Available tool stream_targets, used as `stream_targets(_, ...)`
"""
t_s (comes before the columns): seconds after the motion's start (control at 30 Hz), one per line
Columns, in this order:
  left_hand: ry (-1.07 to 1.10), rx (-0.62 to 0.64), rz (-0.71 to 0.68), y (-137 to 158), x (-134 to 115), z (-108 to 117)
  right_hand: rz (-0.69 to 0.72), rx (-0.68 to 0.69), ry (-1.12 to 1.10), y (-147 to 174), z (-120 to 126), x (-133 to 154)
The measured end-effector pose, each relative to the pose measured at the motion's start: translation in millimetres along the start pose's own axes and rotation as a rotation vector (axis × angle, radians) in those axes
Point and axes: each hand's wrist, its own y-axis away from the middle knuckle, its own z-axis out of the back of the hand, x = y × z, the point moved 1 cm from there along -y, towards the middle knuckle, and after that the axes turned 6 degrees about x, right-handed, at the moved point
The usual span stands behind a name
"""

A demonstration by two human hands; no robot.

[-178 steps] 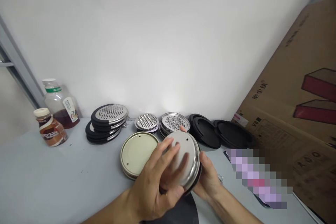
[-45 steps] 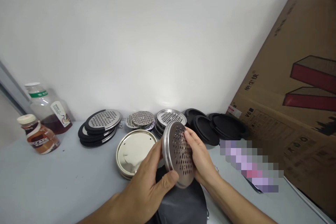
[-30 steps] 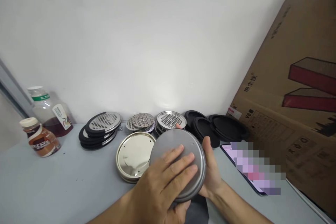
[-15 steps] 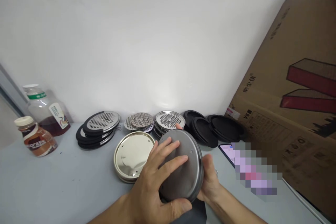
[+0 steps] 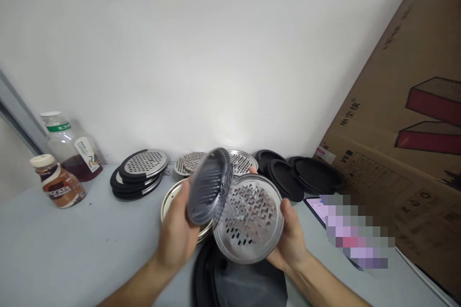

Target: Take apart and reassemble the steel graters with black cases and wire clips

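In my left hand (image 5: 175, 235) is a shiny, dark-grey round metal lid (image 5: 206, 189), tilted nearly on edge, with its fingers closed on the lower left rim. A pattern of holes shows on its right side; whether that is a reflection or another disc I cannot tell. My right hand (image 5: 292, 235) grips a round metal grater disc (image 5: 252, 216) by its right rim, the toothed face towards me. The lid and disc overlap in view. Behind my left hand lies a pale-gold round metal lid (image 5: 166, 206). Dark round parts and a dark-grey flat piece (image 5: 248, 280) sit below.
Black-rimmed graters (image 5: 144, 163) are stacked at left, beside a bottle (image 5: 63, 184) and a larger jug (image 5: 75, 153). Small grater discs (image 5: 190, 159) and black round lids (image 5: 319, 175) line the wall. A phone (image 5: 315, 206) and a large carton (image 5: 392, 153) stand at right.
The grey lid, held between both hands before, has come apart from the grater disc. My left hand has moved left and tilted the lid; the disc's face now shows in my right hand.
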Motion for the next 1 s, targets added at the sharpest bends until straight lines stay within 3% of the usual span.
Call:
stream_targets(0.1,0.192,-0.130,0.142,-23.7,-21.3,16.6,0.006,-0.056,-0.083,-6.6,2.0,10.1)
stream_targets(0.27,0.094,-0.407,0.224,-43.4,-27.2,58.9,-0.080,-0.157,-0.183,-24.1,13.7,15.9)
stream_targets(0.53,-0.632,-0.235,0.175,-48.6,-35.2,97.6,-0.070,-0.217,-0.115,-34.5,32.0,14.9)
stream_targets(0.7,-0.897,-0.170,0.170,-48.0,-39.7,111.2,0.028,-0.288,-0.117,-34.1,41.4,33.3)
stream_targets(0.87,-1.166,-0.153,0.048,-45.5,-27.2,107.5,0.085,-0.282,-0.073,-34.3,42.5,36.7)
stream_targets(1.0,-1.323,-0.124,-0.148,-34.8,-19.5,81.0,0.086,-0.263,0.003,-28.0,32.2,24.4)
